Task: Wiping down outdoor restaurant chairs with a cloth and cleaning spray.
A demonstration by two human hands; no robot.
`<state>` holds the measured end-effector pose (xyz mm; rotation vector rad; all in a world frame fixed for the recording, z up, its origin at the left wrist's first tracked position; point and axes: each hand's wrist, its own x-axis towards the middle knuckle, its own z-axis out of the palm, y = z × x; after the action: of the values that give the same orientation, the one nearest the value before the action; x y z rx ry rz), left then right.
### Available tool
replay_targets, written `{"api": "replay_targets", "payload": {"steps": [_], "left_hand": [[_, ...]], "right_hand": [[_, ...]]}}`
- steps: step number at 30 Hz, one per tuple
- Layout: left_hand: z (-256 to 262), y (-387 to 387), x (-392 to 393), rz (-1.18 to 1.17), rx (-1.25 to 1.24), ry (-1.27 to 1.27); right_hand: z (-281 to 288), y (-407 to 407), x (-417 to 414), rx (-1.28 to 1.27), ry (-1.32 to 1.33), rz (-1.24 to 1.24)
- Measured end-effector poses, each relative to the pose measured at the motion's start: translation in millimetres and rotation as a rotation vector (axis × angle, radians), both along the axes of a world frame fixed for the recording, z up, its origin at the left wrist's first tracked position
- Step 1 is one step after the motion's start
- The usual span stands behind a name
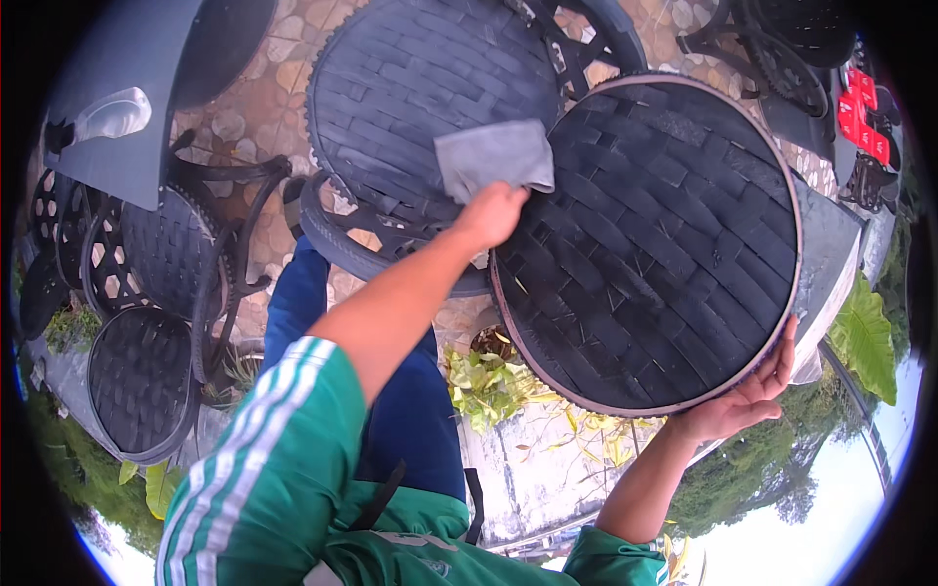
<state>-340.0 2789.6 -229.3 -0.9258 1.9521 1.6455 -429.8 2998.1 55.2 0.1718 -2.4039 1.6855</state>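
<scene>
My left hand (495, 216) holds a folded grey cloth (495, 157) over the right part of a round chair seat (410, 95) woven from dark strips. The cloth's right corner is near a second round woven panel (652, 234), which has a pale pinkish rim and stands tilted towards me. This panel seems to be the chair's backrest, though the joint is hidden. Along the panel's lower right rim, my right hand (740, 399) supports it with the palm turned up and fingers spread along the edge. A curved, openwork black side frame (330, 227) borders the seat.
On a grey table (139, 172) to the left lies a clear bottle (113, 113) with a black top. More woven chairs (157, 242) stand below it. Potted leafy plants (484, 388) grow by a low pale wall (513, 469). Red boxes bearing writing (861, 113) sit far right.
</scene>
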Motion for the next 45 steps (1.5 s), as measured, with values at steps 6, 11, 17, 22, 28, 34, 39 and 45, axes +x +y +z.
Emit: {"api": "replay_targets", "payload": {"steps": [6, 11, 17, 22, 28, 34, 39, 45], "left_hand": [[8.9, 26.8, -8.6, 0.101, 0.087, -0.214], [9.8, 27.0, -1.4, 0.039, -0.033, -0.220], [75.3, 32.1, 27.4, -0.048, -0.046, -0.151], [135.2, 49.8, 48.9, -0.027, -0.087, -0.076], [224.2, 80.5, 81.9, -0.113, 0.156, 0.235], [300.0, 117.2, 81.0, -0.078, 0.320, 0.673], [365.3, 142.2, 105.4, -0.305, 0.853, 0.925], [330.8, 52.2, 84.2, -0.116, 1.185, 0.639]], "right_hand": [[5.9, -2.0, 0.0, -0.048, 0.009, -0.032], [2.5, -5.1, 1.4, 0.023, -0.003, -0.020], [4.7, 3.8, 0.8, -0.014, 0.009, 0.015], [6.9, -3.9, 1.5, 0.019, -0.003, 0.003], [11.8, -5.8, 1.3, 0.072, -0.027, -0.015], [-0.8, 9.3, -1.2, 0.187, 0.016, 0.004], [20.3, 2.7, 4.1, -0.066, -0.125, 0.081], [9.7, 8.3, 2.3, 0.067, -0.047, 0.048]]}}
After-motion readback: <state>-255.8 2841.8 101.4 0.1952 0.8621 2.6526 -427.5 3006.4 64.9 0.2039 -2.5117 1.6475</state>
